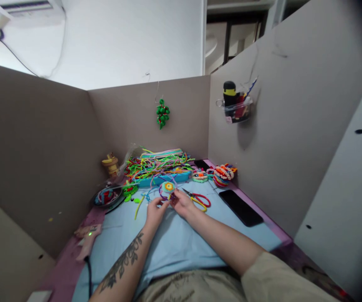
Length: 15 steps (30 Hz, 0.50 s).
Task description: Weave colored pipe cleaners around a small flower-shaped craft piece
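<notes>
Fingers (164,205) curled, right hand (182,203) holding multicoloured ball (168,187), left hand (156,210) seemingly pinching it, scissors (196,196) nearby

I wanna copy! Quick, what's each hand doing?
Left hand: partly closed at the round, multicoloured, fuzzy-looking craft; grip unclear.
Right hand: closed, holding that craft.

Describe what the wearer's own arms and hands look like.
The left hand and right hand are bare, without gloves. A dark, leafy tattoo marks the left forearm. A loose khaki sleeve ends near the right elbow; no left sleeve shows.
</notes>
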Motion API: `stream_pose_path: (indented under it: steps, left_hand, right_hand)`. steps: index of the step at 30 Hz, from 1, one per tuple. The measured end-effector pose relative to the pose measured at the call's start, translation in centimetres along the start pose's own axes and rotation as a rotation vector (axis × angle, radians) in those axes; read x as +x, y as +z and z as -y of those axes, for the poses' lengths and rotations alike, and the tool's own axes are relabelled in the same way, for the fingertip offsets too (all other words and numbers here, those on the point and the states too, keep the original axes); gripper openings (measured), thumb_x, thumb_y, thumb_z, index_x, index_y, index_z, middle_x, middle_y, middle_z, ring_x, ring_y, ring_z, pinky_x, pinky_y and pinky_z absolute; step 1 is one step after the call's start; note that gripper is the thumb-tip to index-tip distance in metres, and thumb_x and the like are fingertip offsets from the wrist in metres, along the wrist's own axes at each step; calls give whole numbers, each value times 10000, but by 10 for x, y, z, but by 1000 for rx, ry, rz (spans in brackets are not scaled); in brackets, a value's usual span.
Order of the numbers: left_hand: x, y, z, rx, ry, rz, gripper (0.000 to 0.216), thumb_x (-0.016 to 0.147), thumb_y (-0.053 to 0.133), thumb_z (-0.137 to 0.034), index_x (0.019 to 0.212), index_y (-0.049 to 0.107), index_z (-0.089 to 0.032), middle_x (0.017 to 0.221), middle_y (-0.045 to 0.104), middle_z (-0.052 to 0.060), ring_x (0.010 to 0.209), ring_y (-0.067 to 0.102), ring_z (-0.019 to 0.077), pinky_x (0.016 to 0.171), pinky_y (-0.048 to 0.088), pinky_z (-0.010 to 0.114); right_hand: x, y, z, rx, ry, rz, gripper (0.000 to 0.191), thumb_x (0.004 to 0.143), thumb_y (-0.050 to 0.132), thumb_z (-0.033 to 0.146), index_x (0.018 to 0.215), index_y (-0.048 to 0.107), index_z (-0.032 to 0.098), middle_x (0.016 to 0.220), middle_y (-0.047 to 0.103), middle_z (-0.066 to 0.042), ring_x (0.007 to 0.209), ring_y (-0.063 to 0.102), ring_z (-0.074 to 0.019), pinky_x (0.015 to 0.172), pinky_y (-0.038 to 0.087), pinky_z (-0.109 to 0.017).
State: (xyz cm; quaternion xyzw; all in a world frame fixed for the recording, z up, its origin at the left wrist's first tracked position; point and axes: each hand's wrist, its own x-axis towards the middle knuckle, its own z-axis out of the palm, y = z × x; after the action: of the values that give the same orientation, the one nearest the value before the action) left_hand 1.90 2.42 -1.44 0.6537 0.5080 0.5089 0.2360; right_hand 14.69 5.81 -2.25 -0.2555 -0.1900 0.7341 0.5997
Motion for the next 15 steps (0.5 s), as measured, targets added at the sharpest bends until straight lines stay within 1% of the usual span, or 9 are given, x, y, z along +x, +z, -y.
stream_pose_path:
  steps: [3, 7, 10, 15]
  left_hand:
    - [-1, -1, -6, -72, 4, -13, 196, 712, 608, -347, 715, 641, -154, 642, 610, 20, 625, 536, 153, 570, 394, 234]
    - [-3, -4, -10, -121, 42, -45, 197, 740, 587, -344, 726, 611, -148, 658, 579, 5, 597, 500, 125, 558, 384, 221]
    - [-3, -6, -9, -150, 64, -48, 187, 752, 577, -337, 735, 596, -152, 675, 559, 1, 607, 494, 122, 550, 381, 215]
    - [-1, -7, -8, -175, 66, -41, 180, 754, 575, -330, 722, 586, -154, 682, 554, 7, 643, 507, 135, 575, 391, 224]
  right_hand:
    - [-3, 2, -2, 20, 58, 17, 212, 663, 706, 276, 742, 521, 207, 640, 603, 32, 567, 547, -110, 530, 401, -228]
    - [-7, 4, -3, 5, 105, 44, 155, 718, 668, 263, 741, 526, 206, 652, 607, 37, 585, 551, -105, 538, 399, -229]
    - [-10, 6, -3, 0, 133, 63, 112, 750, 636, 247, 740, 535, 200, 653, 609, 30, 589, 555, -108, 527, 392, -230]
    - [-11, 8, -5, -13, 164, 92, 100, 741, 636, 243, 762, 548, 201, 660, 608, 29, 589, 555, -107, 515, 380, -224]
